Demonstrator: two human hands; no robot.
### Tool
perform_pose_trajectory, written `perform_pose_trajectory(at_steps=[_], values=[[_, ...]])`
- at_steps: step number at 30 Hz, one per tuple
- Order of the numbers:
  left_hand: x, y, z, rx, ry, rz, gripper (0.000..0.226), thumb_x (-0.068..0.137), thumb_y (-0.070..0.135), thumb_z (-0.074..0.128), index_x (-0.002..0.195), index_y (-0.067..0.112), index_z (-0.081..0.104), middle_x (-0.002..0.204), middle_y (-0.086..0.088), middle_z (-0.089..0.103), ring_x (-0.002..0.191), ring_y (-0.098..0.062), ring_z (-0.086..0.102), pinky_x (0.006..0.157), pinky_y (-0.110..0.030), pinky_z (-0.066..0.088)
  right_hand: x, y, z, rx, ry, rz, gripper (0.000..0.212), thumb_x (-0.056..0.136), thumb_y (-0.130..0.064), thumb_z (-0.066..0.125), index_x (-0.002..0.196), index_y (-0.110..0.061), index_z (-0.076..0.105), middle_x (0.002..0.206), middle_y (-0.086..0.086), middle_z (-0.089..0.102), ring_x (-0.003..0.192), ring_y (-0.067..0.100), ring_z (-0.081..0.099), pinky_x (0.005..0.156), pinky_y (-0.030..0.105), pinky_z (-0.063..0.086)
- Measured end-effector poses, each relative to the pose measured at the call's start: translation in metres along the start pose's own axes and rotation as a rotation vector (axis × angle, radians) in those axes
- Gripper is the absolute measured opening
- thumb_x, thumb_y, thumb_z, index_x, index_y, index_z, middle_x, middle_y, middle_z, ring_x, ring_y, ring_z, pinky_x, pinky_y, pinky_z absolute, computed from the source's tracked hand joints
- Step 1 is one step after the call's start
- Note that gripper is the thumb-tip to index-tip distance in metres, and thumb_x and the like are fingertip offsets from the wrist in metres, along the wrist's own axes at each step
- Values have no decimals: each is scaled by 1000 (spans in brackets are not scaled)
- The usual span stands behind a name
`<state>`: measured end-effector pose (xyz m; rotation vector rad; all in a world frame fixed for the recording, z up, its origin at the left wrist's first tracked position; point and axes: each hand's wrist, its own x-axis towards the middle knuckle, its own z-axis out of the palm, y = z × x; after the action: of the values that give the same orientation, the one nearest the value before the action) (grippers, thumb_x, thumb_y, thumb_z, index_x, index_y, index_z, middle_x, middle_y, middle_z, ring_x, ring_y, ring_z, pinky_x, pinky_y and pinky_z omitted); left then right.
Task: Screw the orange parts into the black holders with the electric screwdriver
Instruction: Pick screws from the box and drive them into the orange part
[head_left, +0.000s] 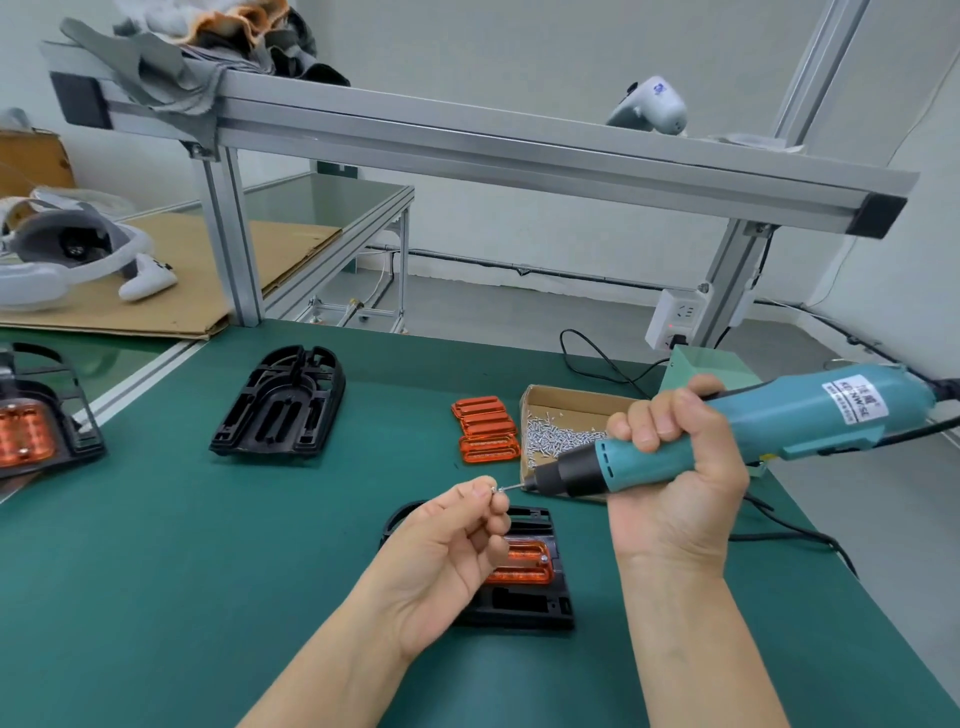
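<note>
My right hand (675, 467) grips the teal electric screwdriver (753, 426), held level above the mat with its bit pointing left. My left hand (452, 551) pinches a small screw (496, 489) at the bit's tip. Below my hands a black holder (540, 603) lies on the mat with an orange part (524, 564) seated in it; one screw shows at that part's right corner. A second, empty black holder (283, 402) lies farther left. Loose orange parts (485, 428) are stacked beside a cardboard box of screws (558, 431).
A finished holder with an orange part (36, 415) sits at the left edge. An aluminium frame (467, 140) spans overhead on posts. The screwdriver's cable (810, 535) trails over the mat's right side. A power strip (675, 317) hangs on the right post.
</note>
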<state>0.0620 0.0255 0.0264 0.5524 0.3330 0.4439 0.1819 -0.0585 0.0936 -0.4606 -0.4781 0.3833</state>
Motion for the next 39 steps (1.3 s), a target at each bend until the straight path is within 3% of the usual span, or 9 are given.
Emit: perform_pose_trajectory(at_steps=[24, 28, 34, 39], values=[[-9, -10, 4, -190, 33, -77, 12, 76, 13, 65, 84, 8, 58, 72, -4, 58, 60, -12, 53, 52, -21, 51, -9, 4, 6, -37, -29, -16, 19, 77, -4, 48, 83, -22, 51, 54, -9, 39, 45, 7, 38, 52, 21, 41], [-9, -12, 1, -84, 58, -3, 7, 77, 14, 65, 80, 9, 62, 73, -4, 59, 61, -11, 53, 53, -21, 51, -7, 5, 6, -36, -28, -29, 19, 77, -4, 48, 83, -21, 51, 53, -9, 38, 44, 7, 37, 51, 21, 40], [-11, -15, -2, 296, 152, 270, 9, 84, 13, 60, 77, 9, 63, 68, -2, 57, 60, -8, 49, 55, -19, 47, -8, 7, 3, -54, -52, -6, 20, 74, -3, 47, 79, -22, 52, 51, -9, 37, 42, 8, 36, 49, 21, 39], [-13, -16, 1, 371, 178, 329, 15, 90, 7, 56, 78, 8, 65, 66, -2, 58, 59, -8, 49, 55, -19, 48, -7, 9, 0, -37, -52, 8, 20, 75, -3, 46, 80, -21, 51, 50, -9, 37, 41, 7, 36, 47, 21, 38]])
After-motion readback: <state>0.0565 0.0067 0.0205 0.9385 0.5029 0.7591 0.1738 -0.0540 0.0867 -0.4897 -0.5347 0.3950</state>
